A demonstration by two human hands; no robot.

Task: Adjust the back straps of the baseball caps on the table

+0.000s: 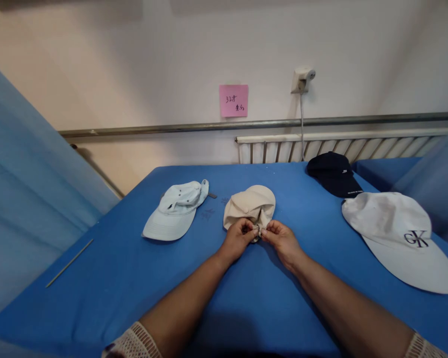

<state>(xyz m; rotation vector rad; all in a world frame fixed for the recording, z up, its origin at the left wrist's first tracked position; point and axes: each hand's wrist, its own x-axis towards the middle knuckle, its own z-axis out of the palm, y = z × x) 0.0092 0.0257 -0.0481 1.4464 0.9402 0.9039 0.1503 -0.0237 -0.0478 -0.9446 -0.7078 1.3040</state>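
A beige baseball cap [251,201] lies at the middle of the blue-covered table [224,308], its brim pointing away and its back strap toward me. My left hand [239,237] pinches the left part of the strap between thumb and fingers. From the right, my right hand [281,241] pinches the strap's other part, close to a small buckle. The fingertips of both hands nearly meet, and the fastening between them is partly hidden. To the left rests a pale mint baseball cap [177,206], with its strap loop standing up.
At right sit a white cap with dark letters [392,219] and a navy cap [332,171]. A thin stick [70,262] lies near the left edge. Behind are a metal rail [179,127], a radiator [276,149], a plugged cord [302,119] and a pink note [233,101]. Blue curtains [30,199] flank the table.
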